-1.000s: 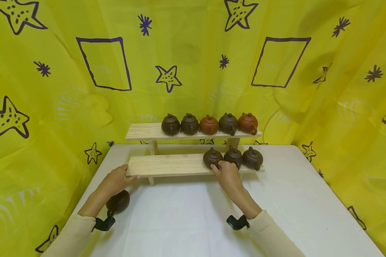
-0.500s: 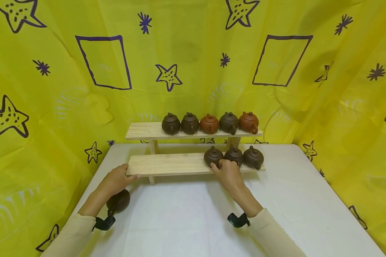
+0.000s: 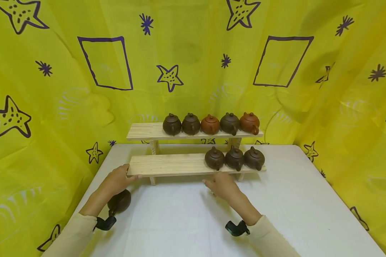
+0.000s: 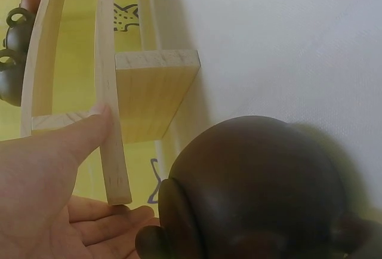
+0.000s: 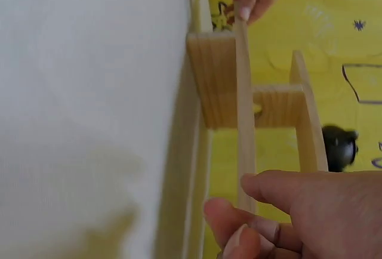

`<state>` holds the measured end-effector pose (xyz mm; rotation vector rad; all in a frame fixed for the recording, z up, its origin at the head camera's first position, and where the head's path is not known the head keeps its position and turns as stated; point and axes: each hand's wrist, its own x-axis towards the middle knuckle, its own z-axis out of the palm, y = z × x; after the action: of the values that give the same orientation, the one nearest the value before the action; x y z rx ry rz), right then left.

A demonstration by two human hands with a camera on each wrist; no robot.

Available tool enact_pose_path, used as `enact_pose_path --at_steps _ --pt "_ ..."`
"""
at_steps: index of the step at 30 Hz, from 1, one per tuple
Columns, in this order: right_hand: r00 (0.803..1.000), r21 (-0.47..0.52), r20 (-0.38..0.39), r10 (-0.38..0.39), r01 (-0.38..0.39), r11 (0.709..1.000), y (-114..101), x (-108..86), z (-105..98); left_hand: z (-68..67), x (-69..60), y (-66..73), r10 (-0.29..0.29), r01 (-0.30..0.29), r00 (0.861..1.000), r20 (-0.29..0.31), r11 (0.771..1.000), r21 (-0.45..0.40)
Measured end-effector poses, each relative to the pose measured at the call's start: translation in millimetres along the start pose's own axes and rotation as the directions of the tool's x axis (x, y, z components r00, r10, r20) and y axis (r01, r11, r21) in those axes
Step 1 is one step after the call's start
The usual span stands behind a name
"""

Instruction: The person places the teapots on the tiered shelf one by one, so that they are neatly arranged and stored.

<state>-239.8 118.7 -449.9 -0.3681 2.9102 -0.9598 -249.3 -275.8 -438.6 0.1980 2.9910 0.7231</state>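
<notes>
My left hand (image 3: pixel 115 180) grips the left end of the lower board of a two-tier wooden shelf (image 3: pixel 167 165). In the left wrist view its thumb (image 4: pixel 89 132) lies on the board's edge and the fingers go round the end. My right hand (image 3: pixel 224 186) is in front of the lower board, below the teapots, with loosely bent fingers and nothing held. Nearest above it is a dark brown teapot (image 3: pixel 214 158), the leftmost of three on that board, beside a second teapot (image 3: pixel 234 158) and a third (image 3: pixel 254 158).
On the upper board stand several teapots, dark ones (image 3: pixel 172 124) and reddish ones (image 3: pixel 210 124). Another dark teapot (image 3: pixel 119 201) lies tipped on the white table (image 3: pixel 180 221), beside my left forearm. A yellow patterned curtain (image 3: pixel 193 43) closes off the back and sides.
My right hand has let go of the leftmost teapot on the lower board and moved down, toward me. The left hand keeps its grip on the shelf.
</notes>
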Motion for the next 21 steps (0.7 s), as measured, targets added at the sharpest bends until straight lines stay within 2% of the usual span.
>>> enact_pose_path --at_steps 2,5,12,16,21 --pt "0.999 0.005 0.03 -0.043 0.043 0.999 -8.0 0.3 12.7 -0.4 -0.3 0.0 0.002 -0.002 1.0 -0.001 1.0 0.009" --pt "0.99 -0.021 0.035 -0.135 0.136 0.991 -25.4 1.2 35.0 -0.5 -0.4 -0.2 -0.001 0.001 1.0 0.0 1.0 0.017" --pt "0.951 -0.089 0.055 -0.305 0.309 0.947 -83.0 -5.0 93.1 -0.3 -0.5 1.2 -0.009 0.009 1.0 0.0 1.0 0.015" --pt "0.914 -0.098 0.091 -0.395 0.403 0.91 -115.3 -6.5 127.4 0.1 -1.4 0.6 -0.022 0.023 1.0 -0.007 1.0 0.022" --pt "0.864 -0.165 0.14 -0.485 0.503 0.849 -147.5 -6.8 158.4 0.7 -1.1 -0.6 0.005 -0.004 1.0 -0.026 0.999 0.033"
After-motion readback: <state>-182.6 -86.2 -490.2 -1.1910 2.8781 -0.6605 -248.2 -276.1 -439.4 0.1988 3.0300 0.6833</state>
